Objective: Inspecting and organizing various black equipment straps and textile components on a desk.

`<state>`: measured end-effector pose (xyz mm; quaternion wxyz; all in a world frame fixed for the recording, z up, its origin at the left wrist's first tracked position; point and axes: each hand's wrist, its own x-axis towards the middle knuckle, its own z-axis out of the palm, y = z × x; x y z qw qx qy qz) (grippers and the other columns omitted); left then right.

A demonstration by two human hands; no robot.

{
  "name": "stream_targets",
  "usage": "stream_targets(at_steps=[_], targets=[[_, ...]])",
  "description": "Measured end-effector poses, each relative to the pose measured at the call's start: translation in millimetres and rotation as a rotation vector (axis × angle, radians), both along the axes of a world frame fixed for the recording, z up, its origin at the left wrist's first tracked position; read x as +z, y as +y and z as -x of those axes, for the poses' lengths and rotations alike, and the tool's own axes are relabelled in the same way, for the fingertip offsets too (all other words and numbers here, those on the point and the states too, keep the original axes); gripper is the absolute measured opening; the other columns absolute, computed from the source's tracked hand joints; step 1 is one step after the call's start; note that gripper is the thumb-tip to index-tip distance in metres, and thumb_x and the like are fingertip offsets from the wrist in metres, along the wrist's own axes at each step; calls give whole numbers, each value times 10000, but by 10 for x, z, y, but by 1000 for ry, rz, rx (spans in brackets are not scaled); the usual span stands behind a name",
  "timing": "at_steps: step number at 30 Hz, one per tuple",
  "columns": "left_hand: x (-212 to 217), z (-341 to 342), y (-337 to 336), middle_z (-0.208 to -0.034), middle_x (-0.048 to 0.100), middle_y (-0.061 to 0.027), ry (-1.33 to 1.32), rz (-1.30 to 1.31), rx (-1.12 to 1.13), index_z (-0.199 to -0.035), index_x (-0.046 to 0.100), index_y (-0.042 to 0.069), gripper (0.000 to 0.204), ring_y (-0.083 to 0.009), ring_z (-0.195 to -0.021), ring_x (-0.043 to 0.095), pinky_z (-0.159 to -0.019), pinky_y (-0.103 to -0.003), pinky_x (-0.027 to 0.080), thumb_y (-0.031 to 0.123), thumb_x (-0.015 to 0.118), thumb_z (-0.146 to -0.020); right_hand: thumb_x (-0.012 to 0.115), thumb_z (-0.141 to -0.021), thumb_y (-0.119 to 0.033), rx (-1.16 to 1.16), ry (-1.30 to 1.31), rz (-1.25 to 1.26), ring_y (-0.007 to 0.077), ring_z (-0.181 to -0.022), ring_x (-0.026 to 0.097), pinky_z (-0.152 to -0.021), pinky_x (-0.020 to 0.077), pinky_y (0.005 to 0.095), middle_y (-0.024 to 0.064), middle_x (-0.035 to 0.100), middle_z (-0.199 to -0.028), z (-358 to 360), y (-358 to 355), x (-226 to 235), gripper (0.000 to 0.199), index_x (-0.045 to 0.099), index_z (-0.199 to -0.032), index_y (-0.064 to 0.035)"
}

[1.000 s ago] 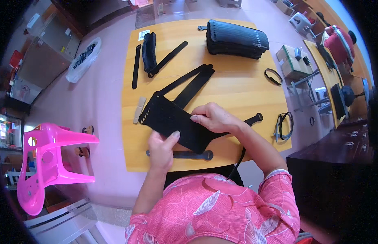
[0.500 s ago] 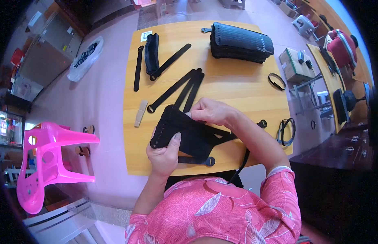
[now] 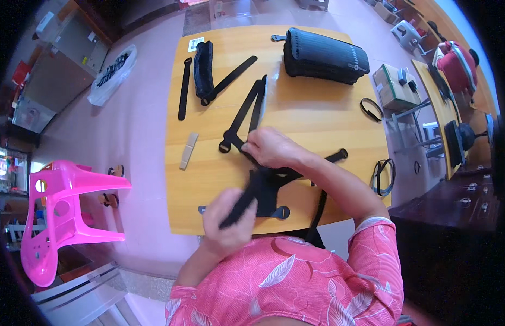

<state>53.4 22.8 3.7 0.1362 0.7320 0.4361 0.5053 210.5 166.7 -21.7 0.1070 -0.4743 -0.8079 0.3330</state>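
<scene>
Near the table's front edge my left hand, somewhat blurred, is closed round a black fabric piece that stands on its edge. My right hand pinches the end of a black strap farther out. Beyond it, black straps with ringed ends spread over the table. Under and beside the fabric piece lie another strap with a slotted end and a strap reaching right past my forearm. Whether the pinched strap joins the fabric piece is hidden.
On the wooden table are a stack of ribbed black pieces, a folded black piece, looped straps and a beige strip. A pink stool lies on the floor at left; a carton stands at right.
The fabric piece has turned edge-on and shifted right with my left hand. My right hand has left its top edge and now pinches a strap; the straps beyond have shifted.
</scene>
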Motion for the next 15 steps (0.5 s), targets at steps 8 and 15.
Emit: stream_targets(at_steps=[8, 15], targets=[[774, 248, -125, -997, 622, -238, -48, -3, -610, -957, 640, -27, 286, -271, -655, 609, -544, -345, 483, 116, 625, -709, 597, -841, -290, -64, -309, -240, 368, -710, 638, -632, 499, 439, 197, 642, -705, -28, 118, -65, 290, 661, -732, -28], [527, 196, -134, -916, 673, -145, -532, 297, 58, -978, 619, -94, 225, -232, -811, 639, -759, -319, 497, -35, 673, -768, 592, -859, -315, -210, -100, -531, 344, -687, 603, -607, 477, 441, 163, 594, -715, -357, -42, 298, 329, 587, -714, -20]])
